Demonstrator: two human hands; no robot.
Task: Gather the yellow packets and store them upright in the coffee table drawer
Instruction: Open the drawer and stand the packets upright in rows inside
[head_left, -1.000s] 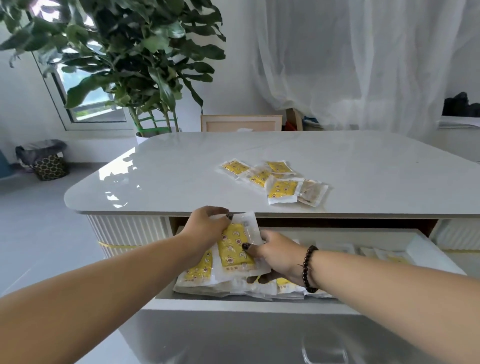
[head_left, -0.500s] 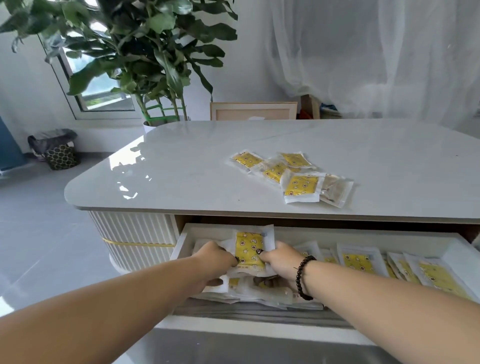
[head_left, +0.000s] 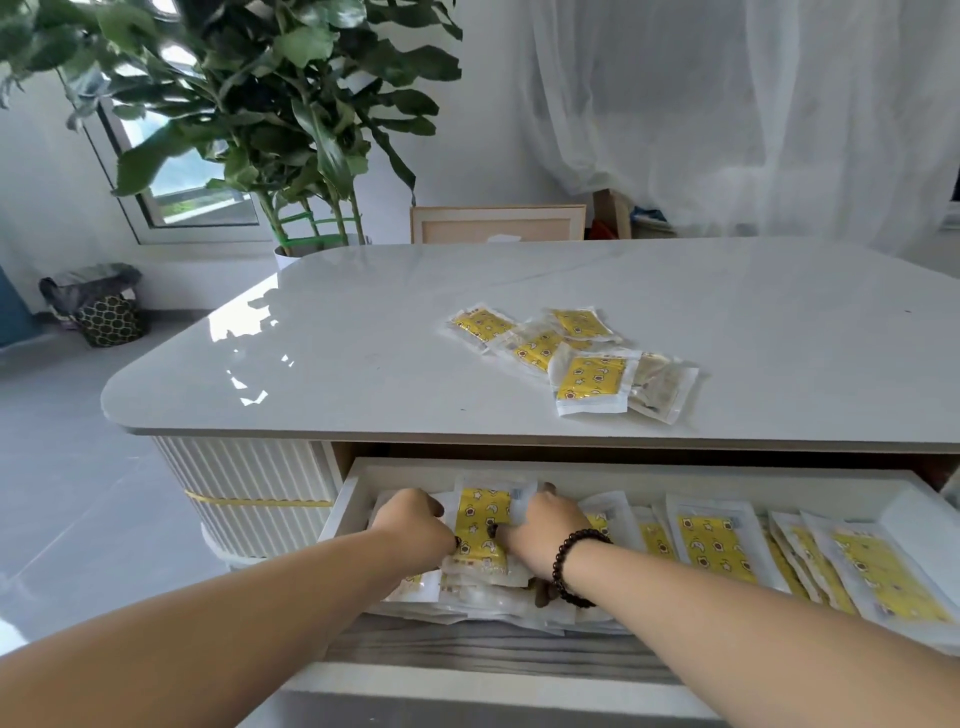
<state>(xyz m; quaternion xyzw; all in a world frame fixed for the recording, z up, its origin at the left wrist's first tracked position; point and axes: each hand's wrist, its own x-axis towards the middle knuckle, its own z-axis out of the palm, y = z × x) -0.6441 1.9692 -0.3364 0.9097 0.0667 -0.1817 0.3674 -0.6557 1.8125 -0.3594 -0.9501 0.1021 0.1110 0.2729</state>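
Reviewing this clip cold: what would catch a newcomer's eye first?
Both hands, left hand and right hand, hold one yellow packet upright at the left end of the open drawer, where more packets lean in a row. A loose pile of packets lies on the white tabletop above.

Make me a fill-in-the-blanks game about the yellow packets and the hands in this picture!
1. Both hands, the left hand and the right hand, hold one yellow packet inside the open ____.
2. The leftover packets lie in a pile on the ____ top.
3. The beaded bracelet is on the ____ wrist.
4. Behind the table's left corner stands a leafy green ____.

Missing words: drawer; table; right; plant
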